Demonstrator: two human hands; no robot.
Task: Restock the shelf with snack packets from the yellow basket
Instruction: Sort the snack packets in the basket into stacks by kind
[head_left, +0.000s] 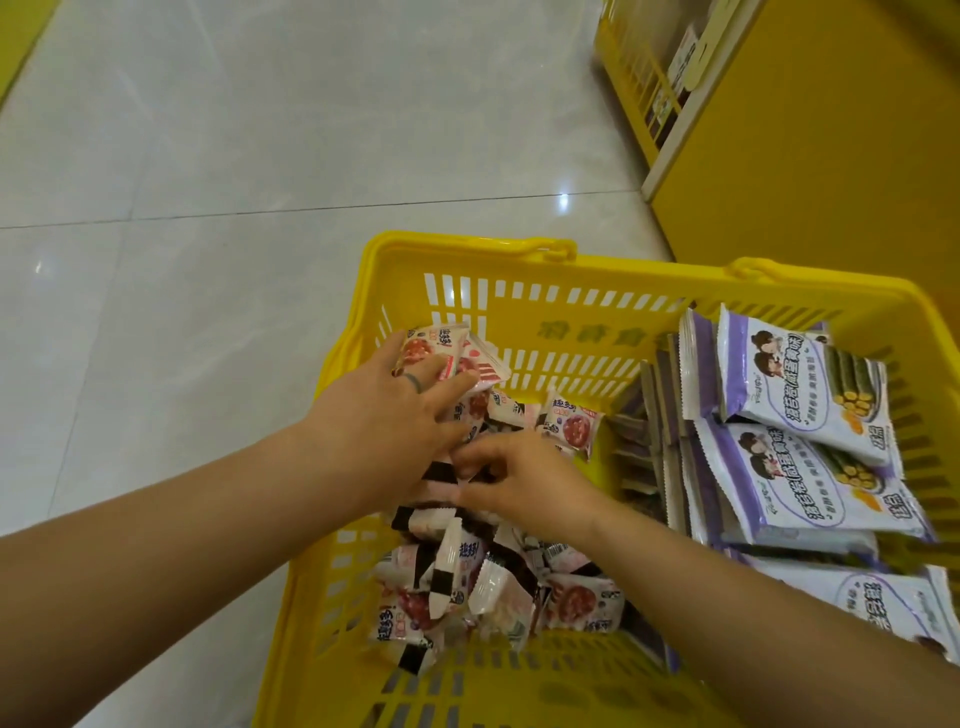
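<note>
A yellow basket (524, 249) stands on the floor below me. Its left half holds several small pink-and-white snack packets (467, 587) in a loose heap. Its right half holds larger purple-and-white packets (800, 395), some upright, some flat. My left hand (384, 415) reaches in at the far left and grips a bunch of small pink packets (441, 353) that stick out past its fingers. My right hand (524, 483) lies just below it, fingers curled and pinching small packets in the heap. Both forearms cross the basket's near rim.
Pale glossy floor tiles (234, 156) spread to the left and beyond the basket. A yellow shelf unit (805, 130) rises on the right, with a slatted lower tier (644, 88) holding a few goods at top centre.
</note>
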